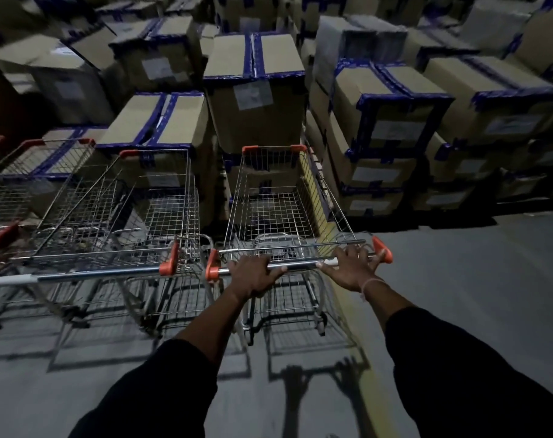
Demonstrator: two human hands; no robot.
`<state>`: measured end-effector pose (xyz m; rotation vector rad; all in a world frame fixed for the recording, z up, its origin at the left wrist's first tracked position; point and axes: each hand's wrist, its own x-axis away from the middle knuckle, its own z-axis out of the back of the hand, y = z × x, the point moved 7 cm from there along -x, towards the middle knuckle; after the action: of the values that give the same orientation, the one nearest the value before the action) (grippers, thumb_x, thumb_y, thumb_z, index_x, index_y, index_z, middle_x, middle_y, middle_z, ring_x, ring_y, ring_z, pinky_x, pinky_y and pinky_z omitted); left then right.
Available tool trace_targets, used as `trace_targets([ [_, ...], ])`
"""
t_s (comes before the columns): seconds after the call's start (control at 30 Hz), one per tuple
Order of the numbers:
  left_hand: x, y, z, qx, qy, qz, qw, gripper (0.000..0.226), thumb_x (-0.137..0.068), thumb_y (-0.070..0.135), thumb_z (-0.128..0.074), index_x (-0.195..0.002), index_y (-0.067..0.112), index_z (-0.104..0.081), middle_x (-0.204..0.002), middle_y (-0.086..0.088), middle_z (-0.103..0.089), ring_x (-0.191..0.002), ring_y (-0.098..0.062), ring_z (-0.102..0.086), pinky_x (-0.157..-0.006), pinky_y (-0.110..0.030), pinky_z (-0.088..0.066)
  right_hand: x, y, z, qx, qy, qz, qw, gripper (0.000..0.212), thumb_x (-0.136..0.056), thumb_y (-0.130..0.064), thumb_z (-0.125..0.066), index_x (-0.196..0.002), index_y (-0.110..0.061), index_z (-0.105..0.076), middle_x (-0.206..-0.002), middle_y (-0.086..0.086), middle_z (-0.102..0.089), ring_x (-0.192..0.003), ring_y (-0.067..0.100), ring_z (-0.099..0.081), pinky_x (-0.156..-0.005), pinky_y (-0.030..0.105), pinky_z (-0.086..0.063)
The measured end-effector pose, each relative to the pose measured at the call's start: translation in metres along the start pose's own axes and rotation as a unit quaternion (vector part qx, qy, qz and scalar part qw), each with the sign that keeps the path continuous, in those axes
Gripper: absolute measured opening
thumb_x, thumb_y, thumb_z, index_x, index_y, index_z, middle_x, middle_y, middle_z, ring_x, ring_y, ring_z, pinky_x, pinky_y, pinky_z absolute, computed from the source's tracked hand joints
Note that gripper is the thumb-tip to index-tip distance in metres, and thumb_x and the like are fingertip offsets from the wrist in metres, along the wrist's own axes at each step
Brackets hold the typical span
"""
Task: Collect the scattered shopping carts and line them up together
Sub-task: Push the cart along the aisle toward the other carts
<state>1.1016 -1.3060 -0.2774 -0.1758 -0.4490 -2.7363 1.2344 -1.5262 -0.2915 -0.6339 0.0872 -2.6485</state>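
here both hands grip the handle (300,265) of the right cart (281,197), left hand (255,273) and right hand (354,267) curled over it; the cart stands just beside another cart (142,197), facing stacked boxes (256,90).

Wire carts (278,197) side by side – orange corners – facing boxes

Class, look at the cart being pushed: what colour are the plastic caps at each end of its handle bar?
Orange caps on the cart, clearest in the head view.
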Motion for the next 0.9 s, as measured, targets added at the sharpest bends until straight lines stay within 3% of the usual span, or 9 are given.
trace_targets([
  [0.17,-0.03,-0.014,-0.004,0.028,0.002,0.002,1.0,0.07,-0.085,0.093,-0.022,-0.094,0.03,-0.05,-0.087,-0.001,-0.068,-0.107,-0.031,-0.065,-0.11,-0.065,-0.033,-0.032,-0.007,0.012,0.008,0.002,0.016,1.0,0.092,-0.088,-0.091,-0.024,-0.161,-0.035,-0.027,-0.174,0.009,-0.007,-0.159,0.039,0.009,-0.111,0.072,0.027],
  [0.27,-0.041,-0.015,0.001,0.016,0.004,0.021,1.0,0.067,-0.093,0.084,-0.03,-0.103,0.025,-0.06,-0.103,-0.003,-0.073,-0.115,-0.029,-0.062,-0.113,-0.066,-0.027,-0.045,-0.011,0.017,0.006,0.01,0.027,1.0,0.089,-0.088,-0.091,-0.024,-0.157,-0.036,-0.032,-0.172,0.01,-0.012,-0.159,0.04,0.004,-0.112,0.073,0.023],
  [0.43,-0.04,-0.019,0.002,0.003,0.009,0.018,1.0,0.077,-0.09,0.087,-0.026,-0.115,0.024,-0.063,-0.106,-0.002,-0.075,-0.118,-0.03,-0.062,-0.113,-0.066,-0.023,-0.042,-0.017,0.018,0.02,0.033,0.03,0.999,0.086,-0.09,-0.088,-0.024,-0.152,-0.031,-0.038,-0.167,0.011,-0.02,-0.157,0.041,-0.003,-0.107,0.074,0.027],
  [0.57,-0.041,-0.026,0.0,0.022,-0.001,0.025,0.999,0.106,-0.072,0.101,-0.004,-0.112,0.024,-0.065,-0.098,0.002,-0.075,-0.112,-0.028,-0.065,-0.113,-0.07,-0.024,-0.032,-0.023,0.019,0.033,0.048,0.034,0.998,0.08,-0.095,-0.083,-0.026,-0.152,-0.029,-0.039,-0.166,0.013,-0.024,-0.157,0.04,-0.009,-0.111,0.076,0.021],
  [0.67,-0.038,-0.03,0.001,0.02,0.002,0.027,0.999,0.102,-0.072,0.099,-0.005,-0.106,0.024,-0.066,-0.097,0.001,-0.073,-0.11,-0.028,-0.064,-0.113,-0.067,-0.026,-0.023,-0.027,0.018,0.036,0.061,0.033,0.997,0.08,-0.095,-0.082,-0.026,-0.153,-0.028,-0.04,-0.164,0.012,-0.029,-0.156,0.038,-0.012,-0.11,0.077,0.02],
  [0.8,-0.027,-0.023,0.005,0.006,0.013,0.022,1.0,0.095,-0.066,0.102,-0.001,-0.084,0.027,-0.057,-0.083,0.003,-0.065,-0.101,-0.026,-0.063,-0.11,-0.059,-0.029,-0.008,-0.025,0.013,0.035,0.065,0.022,0.997,0.078,-0.095,-0.082,-0.027,-0.152,-0.031,-0.042,-0.163,0.012,-0.032,-0.156,0.038,-0.015,-0.111,0.079,0.017],
  [0.9,-0.023,-0.02,0.004,0.002,0.017,0.014,1.0,0.087,-0.072,0.096,-0.008,-0.083,0.026,-0.057,-0.085,0.002,-0.066,-0.104,-0.026,-0.062,-0.108,-0.057,-0.027,0.0,-0.022,0.01,0.034,0.064,0.016,0.997,0.075,-0.096,-0.081,-0.027,-0.151,-0.032,-0.042,-0.163,0.013,-0.032,-0.156,0.039,-0.015,-0.111,0.08,0.017],
])
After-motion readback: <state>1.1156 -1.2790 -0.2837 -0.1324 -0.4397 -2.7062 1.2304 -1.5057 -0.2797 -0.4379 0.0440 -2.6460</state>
